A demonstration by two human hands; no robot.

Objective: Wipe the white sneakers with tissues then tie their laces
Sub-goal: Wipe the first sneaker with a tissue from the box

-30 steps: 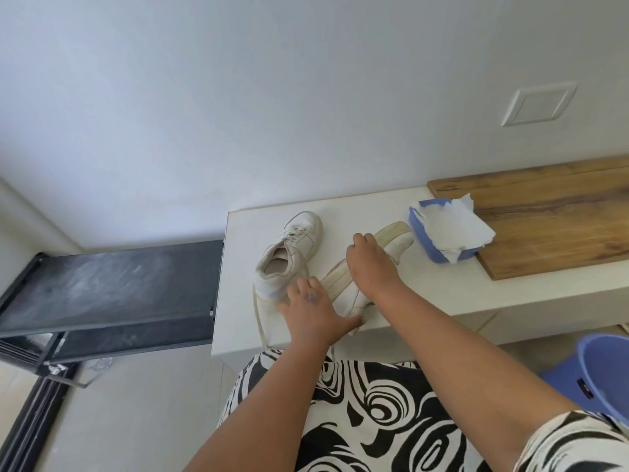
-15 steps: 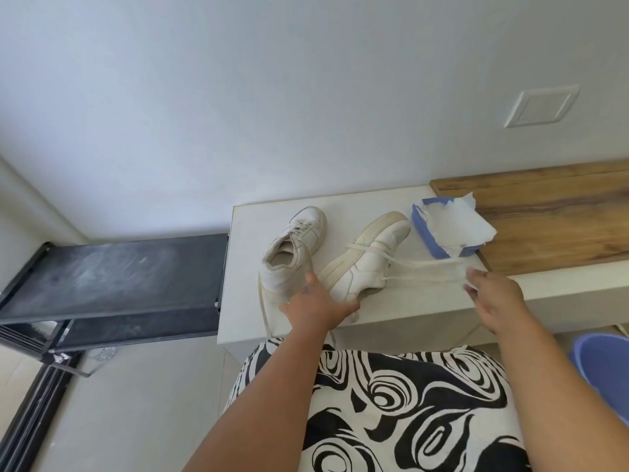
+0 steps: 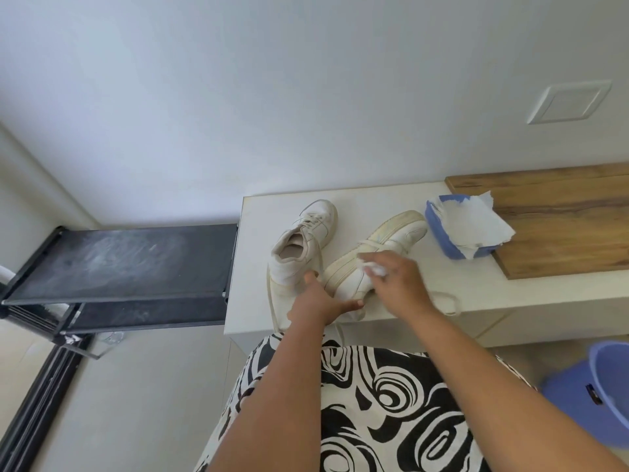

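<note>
Two white sneakers lie on a white bench (image 3: 483, 291). The left sneaker (image 3: 303, 240) stands upright with its opening toward me. Beside it, the right sneaker (image 3: 384, 247) is tipped on its side, sole to the left. My left hand (image 3: 316, 301) grips this tipped sneaker at the heel. My right hand (image 3: 398, 284) holds a crumpled white tissue (image 3: 374, 269) against its side. A loose lace (image 3: 446, 301) trails over the bench to the right of my right hand.
A blue tissue pack (image 3: 442, 243) with a sheet sticking out sits by the tipped sneaker's toe, against a wooden board (image 3: 561, 229). A purple bucket (image 3: 592, 393) stands on the floor at the right. A black rack (image 3: 119, 260) adjoins the bench's left end.
My right hand, which had pulled a lace out to the right, has come back to the tipped sneaker and now holds a tissue. The lace lies slack on the bench.
</note>
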